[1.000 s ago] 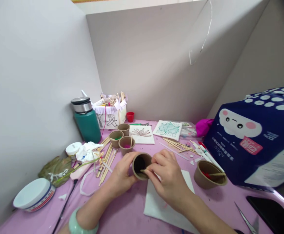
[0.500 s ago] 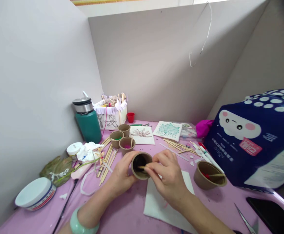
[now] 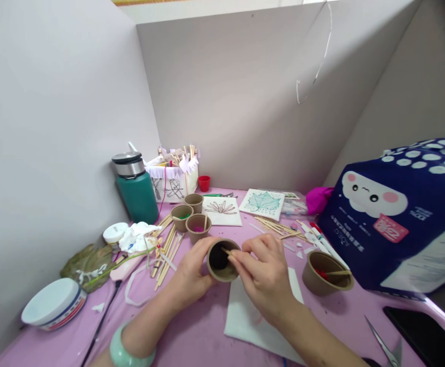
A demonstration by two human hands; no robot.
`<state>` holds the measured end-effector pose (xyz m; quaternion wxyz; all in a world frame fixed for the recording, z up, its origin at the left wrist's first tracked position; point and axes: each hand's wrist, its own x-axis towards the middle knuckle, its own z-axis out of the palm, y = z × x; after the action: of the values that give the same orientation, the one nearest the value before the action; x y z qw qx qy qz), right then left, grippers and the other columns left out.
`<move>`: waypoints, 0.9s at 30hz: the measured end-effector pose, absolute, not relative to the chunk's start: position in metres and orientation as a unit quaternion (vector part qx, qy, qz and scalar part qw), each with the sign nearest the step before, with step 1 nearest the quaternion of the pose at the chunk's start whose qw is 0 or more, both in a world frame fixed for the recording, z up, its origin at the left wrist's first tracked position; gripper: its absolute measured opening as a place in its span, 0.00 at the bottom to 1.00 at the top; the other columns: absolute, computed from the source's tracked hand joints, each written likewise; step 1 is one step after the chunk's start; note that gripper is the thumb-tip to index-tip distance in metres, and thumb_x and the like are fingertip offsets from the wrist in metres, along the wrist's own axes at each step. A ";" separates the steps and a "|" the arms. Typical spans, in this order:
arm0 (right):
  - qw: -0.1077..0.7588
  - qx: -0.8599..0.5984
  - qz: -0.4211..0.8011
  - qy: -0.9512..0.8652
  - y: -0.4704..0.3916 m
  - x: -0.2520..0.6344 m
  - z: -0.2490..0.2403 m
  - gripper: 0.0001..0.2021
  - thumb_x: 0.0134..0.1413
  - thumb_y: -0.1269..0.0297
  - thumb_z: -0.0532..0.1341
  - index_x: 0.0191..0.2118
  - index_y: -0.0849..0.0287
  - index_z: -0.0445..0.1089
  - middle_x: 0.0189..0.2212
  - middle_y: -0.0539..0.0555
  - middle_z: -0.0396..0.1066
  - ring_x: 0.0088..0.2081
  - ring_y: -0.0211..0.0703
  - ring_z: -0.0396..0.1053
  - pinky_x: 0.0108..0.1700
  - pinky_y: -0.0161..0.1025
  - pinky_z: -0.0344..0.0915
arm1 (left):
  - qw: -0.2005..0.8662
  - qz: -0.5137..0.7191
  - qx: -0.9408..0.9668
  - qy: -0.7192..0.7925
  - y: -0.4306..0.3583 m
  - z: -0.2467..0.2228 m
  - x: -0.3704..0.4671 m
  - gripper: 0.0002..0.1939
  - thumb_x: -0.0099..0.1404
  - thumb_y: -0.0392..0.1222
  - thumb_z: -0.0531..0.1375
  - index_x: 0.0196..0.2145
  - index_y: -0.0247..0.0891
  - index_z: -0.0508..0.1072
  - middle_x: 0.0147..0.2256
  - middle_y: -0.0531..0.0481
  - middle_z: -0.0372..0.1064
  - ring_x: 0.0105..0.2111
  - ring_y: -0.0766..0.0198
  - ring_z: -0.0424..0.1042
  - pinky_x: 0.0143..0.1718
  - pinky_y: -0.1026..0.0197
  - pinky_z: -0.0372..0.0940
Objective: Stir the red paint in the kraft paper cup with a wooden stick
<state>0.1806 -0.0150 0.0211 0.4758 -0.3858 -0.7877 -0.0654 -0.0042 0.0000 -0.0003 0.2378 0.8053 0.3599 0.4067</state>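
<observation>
Fingers (image 3: pixel 241 262) around mostly hidden stick (image 3: pixel 226 251)

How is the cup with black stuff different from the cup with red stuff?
The cup with black stuff is tipped in the left hand; the cup with red stuff stands on the table. The right hand holds the first cup's stick; nobody holds the second cup's stick. Both cups are brown and have a stick inside.

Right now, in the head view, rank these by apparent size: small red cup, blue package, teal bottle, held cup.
1. Blue package
2. Teal bottle
3. Held cup
4. Small red cup
</observation>
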 end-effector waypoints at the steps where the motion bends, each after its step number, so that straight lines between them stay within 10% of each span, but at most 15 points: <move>1: 0.467 -0.376 -0.054 -0.799 -0.015 0.181 0.021 0.08 0.56 0.71 0.59 0.27 0.59 0.72 0.27 0.52 0.65 0.34 0.42 0.56 0.37 0.43 0.52 | 0.237 0.407 0.804 0.362 0.000 -0.001 -0.004 0.25 0.59 0.37 0.62 0.54 0.41 0.62 0.51 0.45 0.64 0.51 0.58 0.64 0.54 0.55 0.61; 27: 0.378 -0.342 0.035 -0.860 -0.011 0.195 0.030 0.08 0.56 0.68 0.61 0.26 0.58 0.72 0.28 0.50 0.63 0.35 0.41 0.57 0.38 0.42 0.53 | 0.481 0.316 0.731 0.367 -0.003 0.003 -0.007 0.33 0.48 0.31 0.67 0.51 0.42 0.64 0.45 0.50 0.70 0.44 0.59 0.71 0.46 0.58 0.67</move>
<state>0.1950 -0.0109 0.0301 0.3784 -0.3416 -0.8596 0.0353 -0.0071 -0.0028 0.0026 0.4806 0.7310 0.3675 0.3157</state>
